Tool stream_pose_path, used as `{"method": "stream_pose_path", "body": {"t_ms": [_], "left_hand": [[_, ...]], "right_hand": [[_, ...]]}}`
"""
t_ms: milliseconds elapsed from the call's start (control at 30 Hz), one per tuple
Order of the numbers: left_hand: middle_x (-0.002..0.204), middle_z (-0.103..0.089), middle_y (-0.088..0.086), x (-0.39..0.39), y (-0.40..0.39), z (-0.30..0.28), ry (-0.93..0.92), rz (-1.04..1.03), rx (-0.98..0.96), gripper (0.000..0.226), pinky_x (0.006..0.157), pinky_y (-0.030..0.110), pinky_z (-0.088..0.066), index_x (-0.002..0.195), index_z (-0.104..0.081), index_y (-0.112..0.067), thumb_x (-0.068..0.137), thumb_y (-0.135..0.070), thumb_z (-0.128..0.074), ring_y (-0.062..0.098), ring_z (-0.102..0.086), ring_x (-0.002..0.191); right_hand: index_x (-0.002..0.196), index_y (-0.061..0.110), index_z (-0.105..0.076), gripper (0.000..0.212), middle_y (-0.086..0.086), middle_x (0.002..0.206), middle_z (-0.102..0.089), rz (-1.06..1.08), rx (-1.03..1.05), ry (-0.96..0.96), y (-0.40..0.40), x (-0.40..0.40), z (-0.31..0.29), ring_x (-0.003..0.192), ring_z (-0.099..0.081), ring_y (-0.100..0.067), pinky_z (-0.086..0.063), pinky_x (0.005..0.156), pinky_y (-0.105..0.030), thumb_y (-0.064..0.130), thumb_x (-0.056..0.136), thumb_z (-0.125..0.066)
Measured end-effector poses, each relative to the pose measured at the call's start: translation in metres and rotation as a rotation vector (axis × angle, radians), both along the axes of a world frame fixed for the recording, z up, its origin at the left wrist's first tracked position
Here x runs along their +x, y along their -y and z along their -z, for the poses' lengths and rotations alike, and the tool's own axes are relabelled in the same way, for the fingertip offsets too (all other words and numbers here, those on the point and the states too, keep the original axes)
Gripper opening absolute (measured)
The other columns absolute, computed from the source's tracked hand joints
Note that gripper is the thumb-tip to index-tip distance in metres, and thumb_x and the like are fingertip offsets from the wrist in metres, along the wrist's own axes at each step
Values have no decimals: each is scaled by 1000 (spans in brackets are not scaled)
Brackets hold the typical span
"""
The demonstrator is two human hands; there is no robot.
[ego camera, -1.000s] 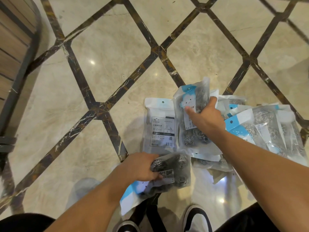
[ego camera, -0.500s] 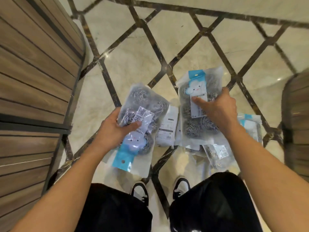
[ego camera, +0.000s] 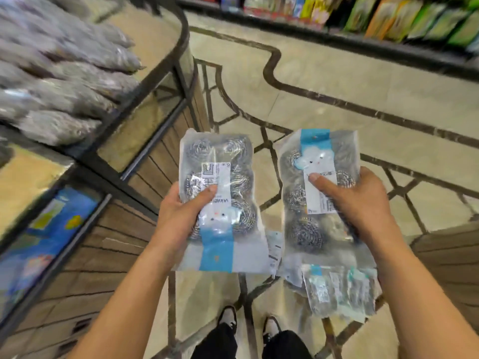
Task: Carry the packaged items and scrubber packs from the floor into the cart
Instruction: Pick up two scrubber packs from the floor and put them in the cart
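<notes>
Head view, looking down at two bare arms held out over a marble floor (ego camera: pixel 324 81) with dark inlaid lines. Left hand (ego camera: pixel 178 216) grips one scrubber pack (ego camera: pixel 220 198), thumb pressed across its white label, fingers curled behind; the blue header strip points toward the person. Right hand (ego camera: pixel 357 200) grips a second scrubber pack (ego camera: pixel 316 203) the same way, blue header pointing away. Both packs are lifted off the floor, just right of the cart (ego camera: pixel 145 120), whose dark-framed, wood-panelled tiers already carry blurred rows of grey packs (ego camera: pixel 64 73). More packaged items (ego camera: pixel 337 291) lie on the floor below the right-hand pack, right of the cart.

To do this step well, swing both packs left over the cart's rail and lay them flat beside the rows, releasing only once they rest.

Labels show a cartoon cloud and barcode-like print; the text is too blurred to read. A product shelf (ego camera: pixel 388 19) stands beyond the cart.
</notes>
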State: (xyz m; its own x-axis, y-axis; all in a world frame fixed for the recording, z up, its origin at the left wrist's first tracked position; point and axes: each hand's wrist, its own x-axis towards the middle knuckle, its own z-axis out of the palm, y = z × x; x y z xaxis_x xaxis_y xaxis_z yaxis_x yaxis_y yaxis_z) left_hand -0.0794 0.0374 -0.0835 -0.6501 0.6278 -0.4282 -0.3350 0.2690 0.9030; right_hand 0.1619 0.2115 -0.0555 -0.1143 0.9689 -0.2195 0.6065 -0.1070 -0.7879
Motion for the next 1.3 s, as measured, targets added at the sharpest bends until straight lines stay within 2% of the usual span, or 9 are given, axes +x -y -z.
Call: {"method": "stream_pose_path", "body": {"t_ms": [167,467,533,700,833,1000,1133,1233,1300], "left_hand": [[107,-82,4,2,39,-85,-31,-160,77,35,84,44,-64,122,-71,-20,89,-19,-81,26,-80,96],[101,-83,4,43,181,-169,-53,-592,65,34,60,32,-64,120,-71,-23,88,-27,-83,23,-81,85],[100,-83,4,55,224,-180,-69,-706,52,37,57,31,-63,119,-71,-22,86,-27,-85,22,-81,82],[108,-82,9,96,341,-200,-117,-970,35,42,75,40,-66,125,-70,-17,86,-25,-84,28,-80,93],[101,-83,8,139,434,-209,-134,-1166,33,40,56,32,-62,124,-71,-16,87,-23,-84,22,-81,79],[90,-83,3,202,554,-208,-159,-1373,45,35,51,27,-59,120,-70,-15,88,-21,-83,16,-79,68],[97,-83,5,259,655,-201,-171,-1516,22,29,61,34,-64,111,-71,-20,86,-24,-85,18,-80,74],[104,-82,7,297,716,-199,-164,-1595,16,46,89,55,-63,119,-71,-20,79,-31,-91,30,-80,93],[105,-82,7,326,762,-198,-156,-1674,28,53,92,60,-61,121,-70,-22,75,-33,-93,32,-80,95]], "right_hand": [[110,20,-67,54,6,95,-74,-154,46,-86,7,-31,-81,93,-72,-21,-53,79,-34,49,72,-93],[128,20,-64,105,-2,119,-75,-609,45,-169,76,-100,-148,105,-73,-27,-61,94,-50,79,44,-82],[128,20,-65,94,-2,119,-76,-717,44,-196,106,-116,-155,106,-73,-26,-60,95,-49,71,52,-88],[129,19,-66,85,-1,121,-75,-991,55,-235,208,-155,-173,111,-71,-24,-57,99,-46,64,62,-91],[122,22,-72,71,6,112,-78,-1199,36,-305,312,-169,-183,105,-73,-18,-59,97,-43,59,65,-92],[115,23,-73,52,6,109,-79,-1450,21,-313,459,-166,-189,101,-74,-15,-58,92,-37,48,74,-91],[117,25,-73,68,8,105,-79,-1607,15,-308,585,-149,-184,98,-75,-15,-61,91,-41,63,63,-89],[115,26,-67,58,11,101,-75,-1697,-38,-306,662,-130,-185,95,-73,-15,-59,84,-38,52,71,-92],[116,25,-68,53,12,100,-75,-1777,-48,-305,718,-115,-184,93,-73,-13,-58,80,-35,47,74,-92]]}}
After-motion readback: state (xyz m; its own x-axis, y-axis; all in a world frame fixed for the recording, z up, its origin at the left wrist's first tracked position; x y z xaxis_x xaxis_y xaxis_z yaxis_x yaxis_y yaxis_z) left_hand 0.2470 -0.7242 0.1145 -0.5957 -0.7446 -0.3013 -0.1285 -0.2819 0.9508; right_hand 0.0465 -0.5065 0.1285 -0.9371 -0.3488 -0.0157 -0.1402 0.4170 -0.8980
